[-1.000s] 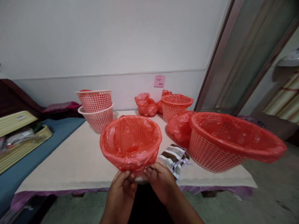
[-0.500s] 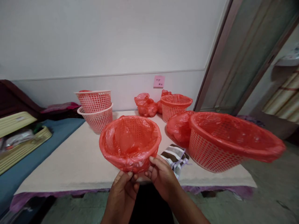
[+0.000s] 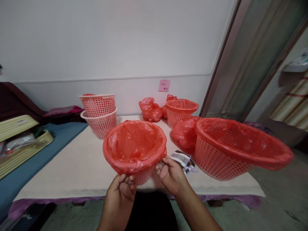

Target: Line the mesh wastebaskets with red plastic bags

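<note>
The middle basket (image 3: 144, 176) stood near the front edge of the counter (image 3: 72, 166), a liner (image 3: 131, 141) inside it and over its rim. Behind it to the left, an upper basket (image 3: 99, 106) sat in a lower basket (image 3: 103, 125). Behind it to the right, a rear basket (image 3: 178, 119) stood near the wall (image 3: 108, 38), with a rear bag (image 3: 152, 112) to its left and a note (image 3: 164, 85) on the wall above. The end basket (image 3: 214, 163) stood on the right, a side bag (image 3: 184, 134) at its left and a cloth (image 3: 181, 158) before that bag. Far left, a box (image 3: 16, 163) lay on an adjoining surface (image 3: 64, 138).
</note>
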### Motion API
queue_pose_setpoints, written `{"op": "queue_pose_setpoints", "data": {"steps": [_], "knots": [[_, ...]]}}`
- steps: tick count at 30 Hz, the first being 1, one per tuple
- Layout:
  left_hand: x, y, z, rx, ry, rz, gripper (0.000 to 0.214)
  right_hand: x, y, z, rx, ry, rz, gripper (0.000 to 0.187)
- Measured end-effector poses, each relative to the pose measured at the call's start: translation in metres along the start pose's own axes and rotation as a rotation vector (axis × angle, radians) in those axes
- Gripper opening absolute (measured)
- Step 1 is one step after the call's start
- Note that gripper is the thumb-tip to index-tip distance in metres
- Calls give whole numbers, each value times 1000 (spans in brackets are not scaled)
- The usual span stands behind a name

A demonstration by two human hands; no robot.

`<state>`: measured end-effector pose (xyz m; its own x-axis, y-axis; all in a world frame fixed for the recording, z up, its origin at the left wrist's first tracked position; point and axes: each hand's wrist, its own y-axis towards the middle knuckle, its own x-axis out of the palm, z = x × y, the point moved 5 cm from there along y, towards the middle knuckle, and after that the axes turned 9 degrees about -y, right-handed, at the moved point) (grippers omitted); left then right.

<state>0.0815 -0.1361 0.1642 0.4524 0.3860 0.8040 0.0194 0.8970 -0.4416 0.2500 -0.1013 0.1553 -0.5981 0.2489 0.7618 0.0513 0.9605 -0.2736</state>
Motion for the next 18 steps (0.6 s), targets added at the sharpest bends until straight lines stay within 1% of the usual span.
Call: {"op": "queue_pose_setpoints", "data": {"steps": [4,8,10,13,16,17,18], "knots": [[0,2,7,11,-5,-18,20,0,6,1,17,-64,-31,10],[-2,5,20,44,24,-22,22,0,6,-1,-24,-120,-22,10],[-2,8,27,66,36,-20,21,0,7,-4,-53,-209,-11,11],[-2,12,36,93,41,-32,19,-5,12,-13,-122,-412,26,17],[-3,13,38,85,51,-27,18,-12,17,-25,-206,-511,85,19],[-3,13,37,82,53,-18,18,-14,16,-30,-253,-526,126,18],[-4,13,36,82,52,-9,17,-15,12,-37,-330,-566,180,16]]}}
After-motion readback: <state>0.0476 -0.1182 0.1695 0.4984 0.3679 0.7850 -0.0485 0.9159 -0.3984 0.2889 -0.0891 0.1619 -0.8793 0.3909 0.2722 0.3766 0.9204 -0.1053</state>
